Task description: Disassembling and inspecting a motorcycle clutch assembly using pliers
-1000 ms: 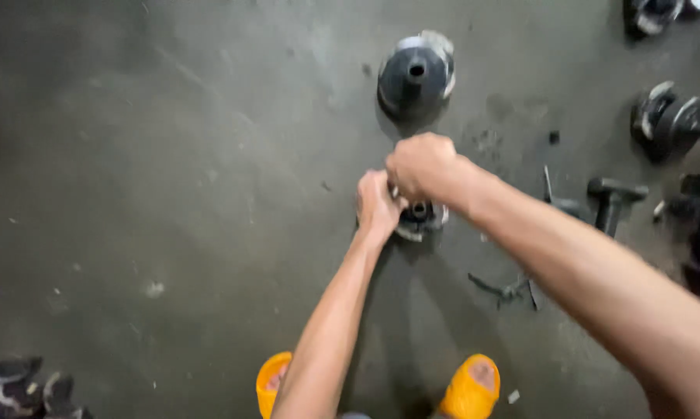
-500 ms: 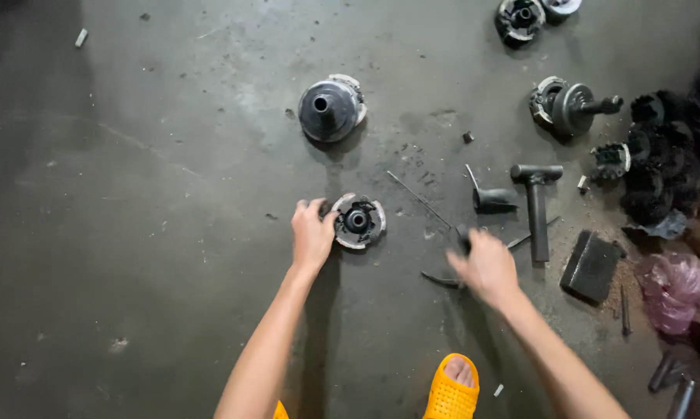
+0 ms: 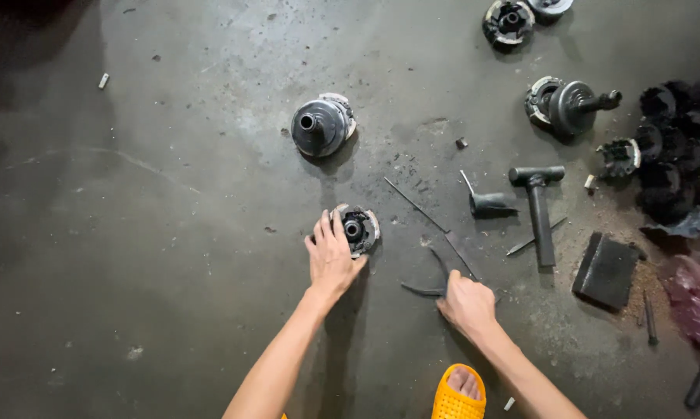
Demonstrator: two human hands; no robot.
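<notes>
Head view: left hand (image 3: 330,260) spread, steadying round grey metal clutch hub (image 3: 355,229) on concrete floor (image 3: 171,233); right hand (image 3: 466,302) closed, gripping dark thin pliers (image 3: 435,283).

Single head view, steep downward look from standing height onto concrete floor (image 3: 133,233), parts spread ahead
</notes>
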